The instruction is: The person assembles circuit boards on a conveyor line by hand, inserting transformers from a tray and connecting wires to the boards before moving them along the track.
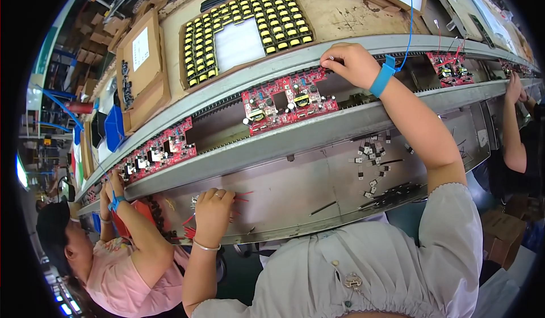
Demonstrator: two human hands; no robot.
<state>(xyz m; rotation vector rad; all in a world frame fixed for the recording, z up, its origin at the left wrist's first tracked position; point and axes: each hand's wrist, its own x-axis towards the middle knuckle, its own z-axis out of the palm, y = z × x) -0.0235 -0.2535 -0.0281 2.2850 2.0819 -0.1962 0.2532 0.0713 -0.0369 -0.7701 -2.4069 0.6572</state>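
My left hand (214, 216) is closed low over the metal tray (284, 187), with several thin red wires (244, 195) sticking out past its fingers. Small silvery pieces show at its left side. My right hand (353, 64) reaches over the conveyor rail, thumb and fingertip pinched at the far right corner of a red circuit board (278, 99). What sits in that pinch is too small to name. This board carries yellow-and-black transformers (301, 100) and other parts. A blue wrist strap (383, 77) with a blue cord circles my right wrist.
Beyond the rail lies a carton tray of yellow-topped transformers (284, 20), beside an open cardboard box (142, 62). Black three-legged components (372, 153) are scattered in the metal tray. More red boards (159, 153) sit along the conveyor. Co-workers work at left (125, 255) and right (514, 131).
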